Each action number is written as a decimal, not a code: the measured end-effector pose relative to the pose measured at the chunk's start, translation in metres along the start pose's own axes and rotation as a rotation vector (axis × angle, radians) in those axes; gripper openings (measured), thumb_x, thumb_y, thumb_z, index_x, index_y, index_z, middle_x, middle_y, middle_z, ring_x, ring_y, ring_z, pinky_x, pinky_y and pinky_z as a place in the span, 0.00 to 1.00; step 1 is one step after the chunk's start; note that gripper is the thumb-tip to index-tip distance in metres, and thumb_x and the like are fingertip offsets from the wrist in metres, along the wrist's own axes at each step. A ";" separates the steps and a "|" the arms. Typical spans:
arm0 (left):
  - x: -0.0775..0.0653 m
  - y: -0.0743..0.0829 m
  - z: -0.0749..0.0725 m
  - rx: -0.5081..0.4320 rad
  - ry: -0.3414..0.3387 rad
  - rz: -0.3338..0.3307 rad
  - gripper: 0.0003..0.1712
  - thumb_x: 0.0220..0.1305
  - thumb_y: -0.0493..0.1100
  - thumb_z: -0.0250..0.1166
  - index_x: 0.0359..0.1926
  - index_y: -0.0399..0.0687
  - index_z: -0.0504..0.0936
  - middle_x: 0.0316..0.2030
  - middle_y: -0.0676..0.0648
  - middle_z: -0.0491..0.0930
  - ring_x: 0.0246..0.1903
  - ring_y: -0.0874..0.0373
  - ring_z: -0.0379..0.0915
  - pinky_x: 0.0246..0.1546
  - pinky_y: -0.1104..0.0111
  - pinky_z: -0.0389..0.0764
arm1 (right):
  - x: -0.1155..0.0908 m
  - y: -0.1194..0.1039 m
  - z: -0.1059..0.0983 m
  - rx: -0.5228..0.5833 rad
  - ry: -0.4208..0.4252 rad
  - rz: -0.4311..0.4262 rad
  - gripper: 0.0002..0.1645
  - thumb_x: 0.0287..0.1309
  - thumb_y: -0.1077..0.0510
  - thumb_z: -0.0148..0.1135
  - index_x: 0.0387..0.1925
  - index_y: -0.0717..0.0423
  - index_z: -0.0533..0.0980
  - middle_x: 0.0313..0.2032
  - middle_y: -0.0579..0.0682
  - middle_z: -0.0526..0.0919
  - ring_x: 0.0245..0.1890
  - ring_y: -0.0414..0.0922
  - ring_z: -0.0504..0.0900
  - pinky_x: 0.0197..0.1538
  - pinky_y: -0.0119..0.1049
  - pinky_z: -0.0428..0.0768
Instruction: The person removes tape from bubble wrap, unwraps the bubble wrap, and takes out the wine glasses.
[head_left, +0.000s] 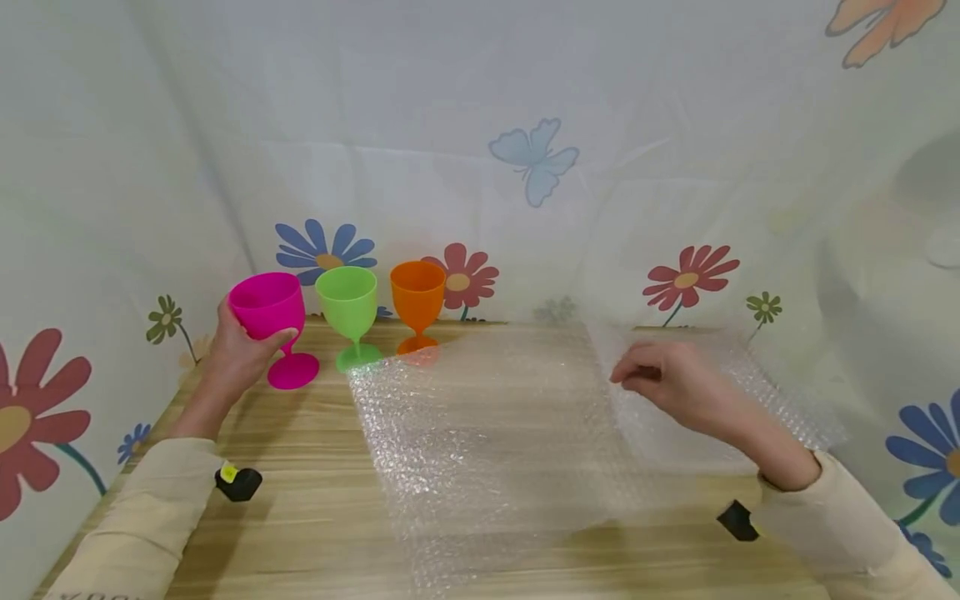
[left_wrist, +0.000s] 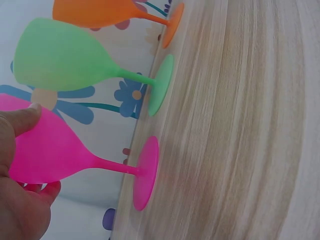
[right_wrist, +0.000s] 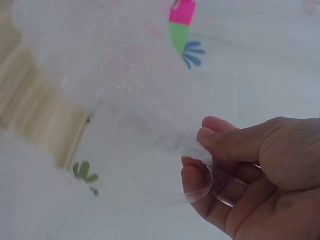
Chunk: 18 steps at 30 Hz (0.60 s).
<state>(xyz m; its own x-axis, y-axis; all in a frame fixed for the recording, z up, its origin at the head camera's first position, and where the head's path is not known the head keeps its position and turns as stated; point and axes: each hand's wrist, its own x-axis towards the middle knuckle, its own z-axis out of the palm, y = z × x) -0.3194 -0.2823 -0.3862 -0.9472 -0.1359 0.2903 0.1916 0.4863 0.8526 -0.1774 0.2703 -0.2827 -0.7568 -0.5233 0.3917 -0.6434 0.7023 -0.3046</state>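
My left hand (head_left: pixel 238 354) holds a magenta plastic goblet (head_left: pixel 268 310) by its bowl, at the left of the table. In the left wrist view, the thumb lies across the bowl of that goblet (left_wrist: pixel 55 150), with its stem and round foot free of the fingers. Beside it stand a light green goblet (head_left: pixel 347 302) and an orange goblet (head_left: pixel 417 298), both upright. My right hand (head_left: pixel 682 387) pinches the edge of a clear sheet of bubble wrap (head_left: pixel 480 450). The right wrist view shows the pinched edge (right_wrist: pixel 204 152) between thumb and fingers.
More bubble wrap (head_left: pixel 697 425) lies at the right of the wooden table (head_left: pixel 315 517), under my right hand. A pale curtain (head_left: pixel 420 100) printed with flowers and butterflies hangs behind and at both sides. The bubble wrap's left corner overlaps the orange goblet's foot in the head view.
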 end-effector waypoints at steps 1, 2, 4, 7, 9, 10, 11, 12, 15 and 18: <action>0.000 0.000 0.000 -0.002 0.001 0.002 0.58 0.69 0.46 0.69 0.80 0.41 0.34 0.73 0.29 0.55 0.70 0.31 0.54 0.64 0.36 0.67 | -0.001 0.005 -0.007 -0.002 0.012 -0.005 0.15 0.53 0.74 0.73 0.34 0.51 0.87 0.33 0.38 0.86 0.32 0.37 0.83 0.35 0.32 0.83; 0.000 0.000 0.000 -0.002 0.002 0.002 0.58 0.69 0.46 0.69 0.80 0.41 0.35 0.73 0.29 0.55 0.70 0.31 0.54 0.64 0.36 0.67 | -0.002 0.009 -0.014 -0.005 0.019 -0.005 0.15 0.53 0.74 0.73 0.35 0.50 0.87 0.33 0.38 0.86 0.31 0.36 0.83 0.35 0.31 0.82; 0.000 0.000 -0.001 0.001 0.000 0.000 0.58 0.69 0.46 0.69 0.80 0.41 0.35 0.73 0.29 0.55 0.70 0.31 0.54 0.64 0.36 0.67 | -0.005 0.019 -0.028 0.008 0.028 0.008 0.16 0.54 0.74 0.73 0.35 0.50 0.86 0.33 0.37 0.86 0.31 0.36 0.83 0.34 0.30 0.81; 0.000 0.000 -0.001 0.008 -0.006 -0.004 0.58 0.69 0.46 0.69 0.80 0.41 0.34 0.73 0.29 0.54 0.70 0.30 0.54 0.64 0.35 0.67 | -0.010 0.033 -0.048 0.007 0.036 0.067 0.16 0.54 0.74 0.72 0.36 0.50 0.86 0.32 0.38 0.86 0.30 0.36 0.82 0.33 0.27 0.80; 0.000 0.000 -0.001 0.010 -0.007 -0.008 0.58 0.69 0.46 0.69 0.80 0.42 0.34 0.74 0.28 0.54 0.70 0.29 0.54 0.63 0.35 0.67 | -0.014 0.043 -0.060 -0.016 0.045 0.112 0.15 0.55 0.74 0.72 0.36 0.51 0.87 0.33 0.39 0.87 0.30 0.35 0.82 0.33 0.26 0.79; 0.000 -0.001 -0.001 0.011 -0.008 -0.010 0.58 0.69 0.46 0.69 0.80 0.42 0.34 0.74 0.28 0.54 0.71 0.29 0.54 0.63 0.35 0.67 | -0.015 0.049 -0.064 -0.021 0.048 0.142 0.14 0.56 0.73 0.71 0.37 0.52 0.87 0.33 0.40 0.87 0.30 0.35 0.83 0.33 0.25 0.79; 0.000 -0.001 -0.001 0.010 -0.007 -0.011 0.58 0.69 0.46 0.69 0.80 0.42 0.34 0.74 0.28 0.54 0.70 0.29 0.54 0.63 0.35 0.67 | -0.017 0.054 -0.069 -0.031 0.049 0.166 0.14 0.56 0.73 0.71 0.37 0.53 0.87 0.33 0.40 0.87 0.30 0.35 0.83 0.33 0.24 0.79; 0.000 -0.001 -0.001 0.009 -0.007 -0.011 0.58 0.69 0.46 0.69 0.80 0.42 0.34 0.74 0.28 0.54 0.70 0.29 0.54 0.64 0.35 0.67 | -0.019 0.060 -0.073 -0.021 0.047 0.192 0.13 0.57 0.74 0.70 0.38 0.56 0.87 0.33 0.41 0.87 0.30 0.35 0.83 0.34 0.24 0.79; 0.000 -0.001 -0.001 0.011 -0.002 -0.011 0.58 0.69 0.47 0.69 0.80 0.42 0.34 0.73 0.29 0.54 0.70 0.30 0.54 0.64 0.35 0.67 | -0.024 0.076 -0.082 0.017 0.034 0.276 0.11 0.59 0.74 0.69 0.40 0.61 0.86 0.35 0.43 0.88 0.31 0.35 0.83 0.35 0.24 0.79; 0.000 -0.001 0.000 0.011 0.002 -0.010 0.59 0.69 0.47 0.69 0.80 0.42 0.34 0.73 0.29 0.54 0.70 0.30 0.54 0.64 0.35 0.67 | -0.030 0.091 -0.089 0.066 0.022 0.331 0.09 0.60 0.74 0.68 0.42 0.64 0.85 0.36 0.42 0.87 0.32 0.36 0.83 0.36 0.24 0.79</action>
<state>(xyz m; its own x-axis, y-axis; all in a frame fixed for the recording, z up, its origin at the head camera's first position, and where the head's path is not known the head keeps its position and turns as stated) -0.3199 -0.2832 -0.3867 -0.9487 -0.1421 0.2826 0.1793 0.4944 0.8505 -0.2031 0.3931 -0.2451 -0.9238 -0.2606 0.2805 -0.3693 0.7995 -0.4737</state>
